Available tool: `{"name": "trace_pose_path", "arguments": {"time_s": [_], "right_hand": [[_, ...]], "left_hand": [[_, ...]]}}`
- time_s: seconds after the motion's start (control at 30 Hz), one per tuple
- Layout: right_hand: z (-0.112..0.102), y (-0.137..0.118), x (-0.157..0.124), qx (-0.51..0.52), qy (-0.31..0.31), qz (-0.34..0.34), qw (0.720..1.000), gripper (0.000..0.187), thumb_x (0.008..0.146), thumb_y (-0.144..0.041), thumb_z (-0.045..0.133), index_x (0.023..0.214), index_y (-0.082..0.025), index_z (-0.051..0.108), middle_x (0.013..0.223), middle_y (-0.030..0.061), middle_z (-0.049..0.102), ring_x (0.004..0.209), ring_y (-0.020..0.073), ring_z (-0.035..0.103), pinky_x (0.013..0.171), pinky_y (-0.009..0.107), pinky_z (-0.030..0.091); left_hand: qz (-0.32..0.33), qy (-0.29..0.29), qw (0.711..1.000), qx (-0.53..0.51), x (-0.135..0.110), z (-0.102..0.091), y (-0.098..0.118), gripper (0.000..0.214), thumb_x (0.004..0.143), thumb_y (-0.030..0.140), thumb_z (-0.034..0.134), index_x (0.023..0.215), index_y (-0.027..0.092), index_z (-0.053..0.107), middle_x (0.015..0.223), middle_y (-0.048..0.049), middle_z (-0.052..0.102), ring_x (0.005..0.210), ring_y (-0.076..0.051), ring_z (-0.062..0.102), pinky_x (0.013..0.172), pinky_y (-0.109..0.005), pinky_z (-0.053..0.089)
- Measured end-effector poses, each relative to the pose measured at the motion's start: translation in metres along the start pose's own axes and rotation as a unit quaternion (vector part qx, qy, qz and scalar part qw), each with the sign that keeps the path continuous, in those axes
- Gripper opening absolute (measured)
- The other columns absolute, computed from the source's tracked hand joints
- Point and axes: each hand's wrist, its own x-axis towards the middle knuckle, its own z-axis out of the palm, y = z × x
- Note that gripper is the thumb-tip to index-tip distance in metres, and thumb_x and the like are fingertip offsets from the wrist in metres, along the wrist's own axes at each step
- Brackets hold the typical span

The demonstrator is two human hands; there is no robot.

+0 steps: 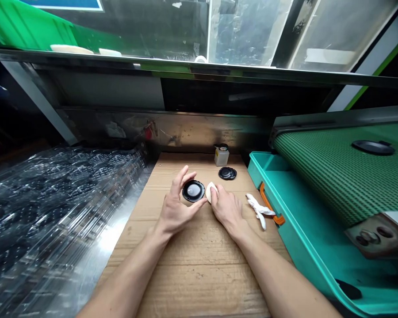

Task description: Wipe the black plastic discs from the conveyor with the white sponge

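My left hand (179,204) grips a round black part (193,191) by its edge, between thumb and fingers; a pale disc shows in its middle. In my right hand (226,204) is a white pad (211,191), pinched under the thumb close to the part's right edge. Both are above a sheet of cardboard (199,274). Farther back on the cardboard lie black round parts (227,173), seemingly overlapping. Behind them stands a small translucent bottle (221,155) with a dark top. A crumpled white cloth or glove (260,210) rests to the right of my right hand.
Clear plastic trays (53,221) holding dark parts are stacked at left. At right, a teal bin (292,238) with an orange handle (268,203) sits beside a green conveyor belt (348,168) carrying a black part (373,147). A metal shelf edge (199,66) crosses above.
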Motion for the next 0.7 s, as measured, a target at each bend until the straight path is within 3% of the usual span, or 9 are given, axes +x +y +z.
{"name": "trace_pose_path", "arguments": {"time_s": [0.17,0.3,0.4,0.5,0.57,0.63,0.7], "right_hand": [[0.003,0.0,0.002,0.0,-0.005,0.01,1.0,0.049,0.102,-0.051,0.019,0.12,-0.026,0.057,0.092,0.0094,0.07,0.087,0.0271,0.067,0.073,0.034,0.045],[0.004,0.004,0.003,0.02,-0.006,0.017,1.0,0.049,0.101,-0.053,0.022,0.123,-0.027,0.058,0.094,0.0091,0.07,0.087,0.0291,0.067,0.075,0.037,0.046],[0.003,0.006,0.006,0.122,0.021,0.008,0.992,0.047,0.101,-0.051,0.027,0.131,-0.026,0.053,0.102,0.0089,0.07,0.093,0.0272,0.066,0.079,0.035,0.046],[0.002,-0.002,0.003,0.305,0.064,-0.025,0.95,0.052,0.102,-0.047,0.019,0.14,-0.02,0.043,0.119,0.0098,0.065,0.103,0.0214,0.063,0.083,0.029,0.047],[0.003,-0.012,-0.006,0.366,0.058,-0.056,0.927,0.055,0.103,-0.046,0.015,0.144,-0.017,0.038,0.128,0.0109,0.061,0.107,0.0194,0.061,0.084,0.027,0.048],[0.004,-0.024,-0.017,0.351,0.028,-0.099,0.931,0.053,0.102,-0.047,0.021,0.145,-0.021,0.038,0.13,0.009,0.059,0.11,0.0194,0.061,0.085,0.026,0.048],[0.003,-0.031,-0.025,0.284,0.002,-0.122,0.951,0.05,0.101,-0.05,0.031,0.146,-0.028,0.038,0.126,0.0058,0.063,0.107,0.0206,0.063,0.085,0.027,0.048]], "left_hand": [[0.005,-0.008,1.0,-0.004,-0.008,0.004,-0.001,0.077,0.06,-0.005,0.075,0.129,0.023,0.055,0.136,-0.0121,0.056,0.136,-0.027,0.042,0.113,-0.039,0.036],[0.065,-0.068,0.993,0.067,-0.008,0.0,-0.003,0.091,0.056,0.0,0.082,0.136,0.025,0.048,0.14,-0.0117,0.051,0.135,-0.029,0.043,0.118,-0.043,0.026],[0.056,-0.067,0.994,0.071,-0.007,-0.002,-0.006,0.096,0.055,0.004,0.085,0.14,0.027,0.045,0.142,-0.0113,0.05,0.136,-0.029,0.042,0.118,-0.043,0.026],[0.007,-0.019,1.0,0.023,-0.003,-0.002,-0.014,0.092,0.057,0.009,0.086,0.138,0.029,0.048,0.136,-0.0096,0.055,0.131,-0.028,0.047,0.113,-0.039,0.034],[-0.059,0.013,0.998,-0.03,0.002,-0.003,-0.023,0.064,0.071,0.024,0.08,0.13,0.025,0.055,0.128,-0.0089,0.061,0.124,-0.026,0.054,0.108,-0.038,0.041],[-0.158,0.025,0.982,-0.098,0.006,-0.006,-0.031,0.038,0.087,0.039,0.063,0.117,0.017,0.062,0.12,-0.012,0.066,0.118,-0.027,0.058,0.102,-0.039,0.047],[-0.245,0.01,0.956,-0.159,0.007,-0.008,-0.036,0.04,0.094,0.044,0.05,0.108,0.01,0.066,0.116,-0.0163,0.067,0.114,-0.028,0.06,0.1,-0.041,0.049]]}}
